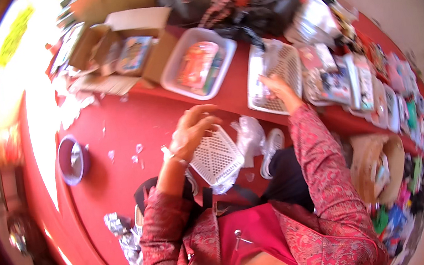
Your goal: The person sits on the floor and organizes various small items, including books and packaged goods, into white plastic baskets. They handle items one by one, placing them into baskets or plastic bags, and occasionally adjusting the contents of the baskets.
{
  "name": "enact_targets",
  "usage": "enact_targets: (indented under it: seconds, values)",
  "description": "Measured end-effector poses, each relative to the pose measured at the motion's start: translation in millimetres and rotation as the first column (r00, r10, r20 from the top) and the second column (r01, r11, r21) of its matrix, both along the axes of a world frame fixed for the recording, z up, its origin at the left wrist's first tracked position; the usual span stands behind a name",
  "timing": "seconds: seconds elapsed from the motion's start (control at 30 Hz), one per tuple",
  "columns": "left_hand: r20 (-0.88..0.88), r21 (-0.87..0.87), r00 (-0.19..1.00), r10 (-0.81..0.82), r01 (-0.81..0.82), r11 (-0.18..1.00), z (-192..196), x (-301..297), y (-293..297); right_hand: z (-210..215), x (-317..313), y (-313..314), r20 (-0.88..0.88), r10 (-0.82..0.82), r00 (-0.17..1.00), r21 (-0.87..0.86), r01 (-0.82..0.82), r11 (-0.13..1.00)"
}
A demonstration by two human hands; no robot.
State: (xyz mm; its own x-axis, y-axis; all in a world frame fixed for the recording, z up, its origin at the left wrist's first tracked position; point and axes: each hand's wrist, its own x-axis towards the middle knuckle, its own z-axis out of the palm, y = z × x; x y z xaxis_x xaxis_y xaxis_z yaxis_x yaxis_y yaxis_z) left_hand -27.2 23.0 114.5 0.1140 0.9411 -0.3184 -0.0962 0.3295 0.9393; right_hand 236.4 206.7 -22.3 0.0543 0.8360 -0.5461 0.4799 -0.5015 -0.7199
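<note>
My left hand (191, 133) is open, its fingers apart and slightly bent, beside and partly over a white perforated plastic basket (219, 158). That basket rests between my legs, next to crumpled clear plastic (250, 137). On the red ledge to the right, my right hand (282, 91) reaches into a second white perforated basket (287, 58). Its fingers are drawn together at clear plastic packaging (258, 88) inside; what they pinch is too small to make out. A white shoe (272, 151) shows beside the crumpled plastic.
On the ledge stand a clear tub (167, 79) with packets, an open cardboard box (158, 59) and black bags (273, 8). Packaged goods (336, 85) crowd the right side above a brown paper bag (362, 169). A purple bucket (83, 158) and plastic scraps (135, 158) lie on the left floor.
</note>
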Motion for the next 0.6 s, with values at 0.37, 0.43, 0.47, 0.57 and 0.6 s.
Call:
enact_targets:
  seconds: [0.37, 0.43, 0.47, 0.57, 0.6]
  values:
    - [-0.087, 0.057, 0.98, -0.18, 0.185, 0.981, -3.0, -7.6, -9.2, 36.6, 9.7, 3.7, 0.162, 0.067, 0.985, 0.012, -0.07, 0.997]
    - [-0.111, 0.067, 0.974, -0.199, 0.207, 0.976, -1.8, -8.3, -9.4, 48.7, 9.7, 3.5, 0.127, 0.073, 0.989, -0.008, -0.073, 0.997]
    - [-0.123, 0.073, 0.971, -0.206, 0.216, 0.974, -1.3, -8.6, -9.9, 55.0, 8.5, 2.6, 0.109, 0.078, 0.991, -0.018, -0.077, 0.997]
    - [-0.11, 0.117, 0.971, -0.211, 0.224, 0.968, -3.5, -9.1, -11.3, 70.7, -1.0, -8.8, 0.157, 0.118, 0.981, 0.069, -0.13, 0.989]
    - [-0.11, 0.119, 0.971, -0.212, 0.224, 0.967, -3.8, -9.6, -12.3, 75.7, -4.4, -12.5, 0.174, 0.135, 0.975, 0.095, -0.153, 0.984]
